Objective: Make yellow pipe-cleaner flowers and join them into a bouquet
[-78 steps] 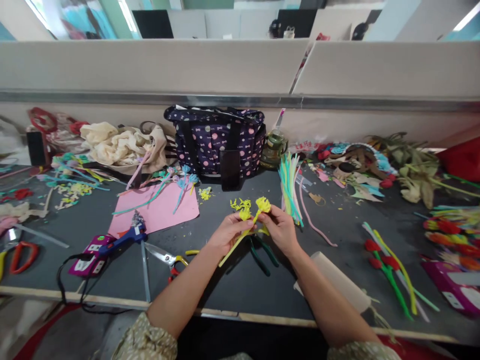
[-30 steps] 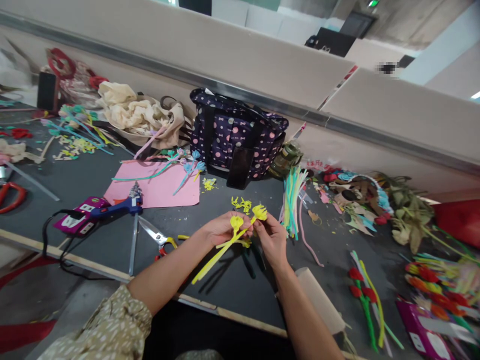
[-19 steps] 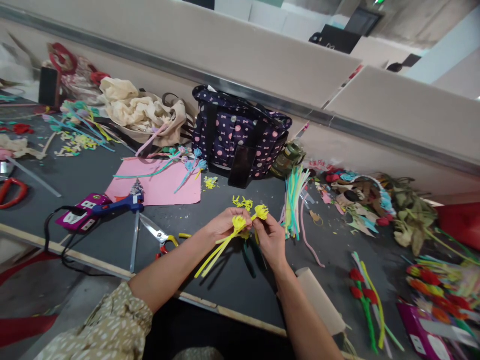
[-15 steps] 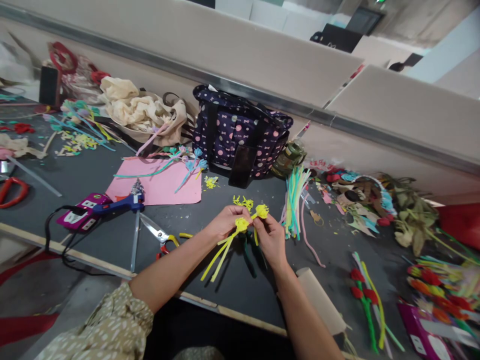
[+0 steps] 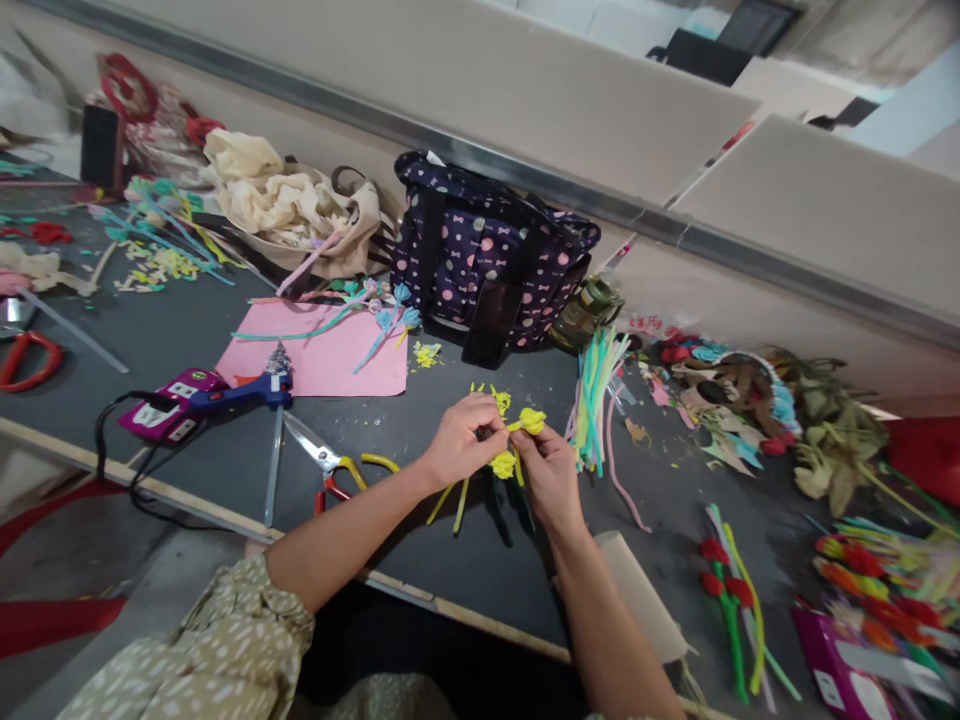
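My left hand is closed on a yellow stem of the pipe-cleaner flowers, its fingertips pinched beside my right hand. Closed on the yellow flower is my right hand, with the bloom standing above its thumb. A second yellow bloom hangs just under my left fingertips, and yellow stems stick out below that hand. Yellow clippings lie beyond my hands. Dark green handles, partly hidden, rest beneath my hands. Scissors with yellow and red handles lie open to the left.
A blue glue gun rests by a purple box at left. Behind are pink paper, a dotted bag and a phone. At right are pastel pipe cleaners, a cardboard roll and red flowers.
My left fingers have shifted over the yellow stems. The lower bloom now hangs below the left fingertips instead of beside them. The view has tilted slightly.
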`<state>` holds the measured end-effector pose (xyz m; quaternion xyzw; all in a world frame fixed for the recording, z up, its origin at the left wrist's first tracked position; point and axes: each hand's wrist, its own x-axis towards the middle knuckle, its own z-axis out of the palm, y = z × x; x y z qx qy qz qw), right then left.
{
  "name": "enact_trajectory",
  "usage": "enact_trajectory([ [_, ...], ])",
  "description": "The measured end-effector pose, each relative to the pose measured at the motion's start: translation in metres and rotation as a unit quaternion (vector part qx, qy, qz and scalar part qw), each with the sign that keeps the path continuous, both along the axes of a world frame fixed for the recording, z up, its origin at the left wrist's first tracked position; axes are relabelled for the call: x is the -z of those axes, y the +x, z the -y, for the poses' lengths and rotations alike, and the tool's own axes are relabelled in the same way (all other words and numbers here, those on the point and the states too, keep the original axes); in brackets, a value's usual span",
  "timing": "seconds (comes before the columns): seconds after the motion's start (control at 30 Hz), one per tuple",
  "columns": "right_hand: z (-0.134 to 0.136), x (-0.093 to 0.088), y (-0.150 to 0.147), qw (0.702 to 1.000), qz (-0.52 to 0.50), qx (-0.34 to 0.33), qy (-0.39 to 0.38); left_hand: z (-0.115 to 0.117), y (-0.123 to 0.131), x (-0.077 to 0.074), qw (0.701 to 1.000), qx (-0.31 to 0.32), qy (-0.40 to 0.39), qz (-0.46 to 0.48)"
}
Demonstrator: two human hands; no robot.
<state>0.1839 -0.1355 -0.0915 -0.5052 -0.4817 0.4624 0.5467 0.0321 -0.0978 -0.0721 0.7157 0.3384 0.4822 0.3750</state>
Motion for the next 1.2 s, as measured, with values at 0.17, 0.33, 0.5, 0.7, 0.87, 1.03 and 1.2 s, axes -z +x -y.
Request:
enact_trajectory([
  [0.17,0.0,0.003,-0.003,0.999,-0.043,0.012,0.008,0.001,0.0,0.004,0.993,-0.04,0.086,-0.069],
  [0.33,0.0,0.003,-0.006,0.996,-0.088,0.025,-0.002,0.002,-0.001,0.004,0.981,-0.042,0.136,-0.13],
  [0.5,0.001,0.003,-0.004,0.997,-0.057,0.046,-0.005,0.004,-0.001,0.009,0.971,-0.013,0.151,-0.183],
  [0.7,0.0,0.0,-0.001,0.998,-0.027,0.058,0.001,0.007,-0.002,0.006,0.981,-0.015,0.112,-0.157],
  [0.87,-0.006,-0.004,0.006,0.994,-0.066,0.086,0.004,0.007,-0.005,-0.005,0.995,-0.088,0.051,-0.013],
  [1.03,-0.009,-0.003,0.008,0.99,-0.107,0.094,0.022,-0.002,-0.006,0.0,0.986,-0.087,-0.132,0.057],
  [1.2,-0.01,-0.002,0.006,0.982,-0.148,0.114,0.034,-0.005,-0.007,0.009,0.984,-0.059,-0.168,-0.012],
])
